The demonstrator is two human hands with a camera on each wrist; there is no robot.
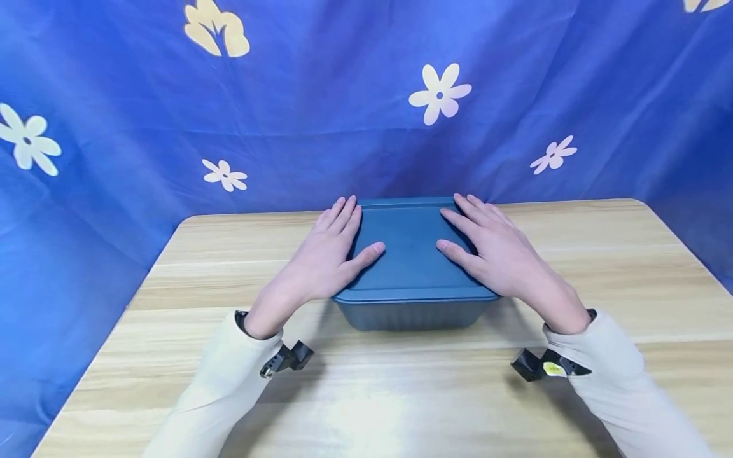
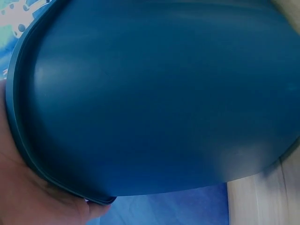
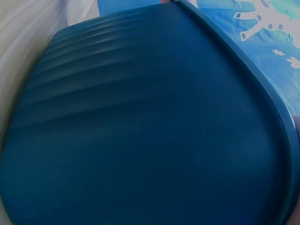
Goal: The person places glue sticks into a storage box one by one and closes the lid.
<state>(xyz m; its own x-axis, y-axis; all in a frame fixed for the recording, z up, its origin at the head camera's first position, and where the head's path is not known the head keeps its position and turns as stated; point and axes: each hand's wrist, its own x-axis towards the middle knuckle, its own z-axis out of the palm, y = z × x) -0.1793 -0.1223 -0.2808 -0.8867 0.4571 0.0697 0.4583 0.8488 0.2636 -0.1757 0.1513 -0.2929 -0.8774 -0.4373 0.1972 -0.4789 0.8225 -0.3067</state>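
A dark blue lidded storage box (image 1: 415, 315) stands on the wooden table, its flat lid (image 1: 409, 248) seated on top. My left hand (image 1: 323, 257) rests along the lid's left edge with its fingers straight and pointing to the far corner; the thumb lies on the lid's top. On the opposite edge my right hand (image 1: 504, 251) mirrors it, fingers spread and extended, thumb inward. In the left wrist view the box's smooth wall (image 2: 154, 103) fills most of the picture, with part of the left hand (image 2: 33, 192) at the rim. Ridges mark the wall (image 3: 93, 79) in the right wrist view.
The light wooden table (image 1: 195, 273) reaches back to a blue curtain (image 1: 332, 95) with white flowers, which also hangs at both sides. Small black wrist cameras (image 1: 300, 355) stick out from the white sleeves (image 1: 223, 375) in front of the box.
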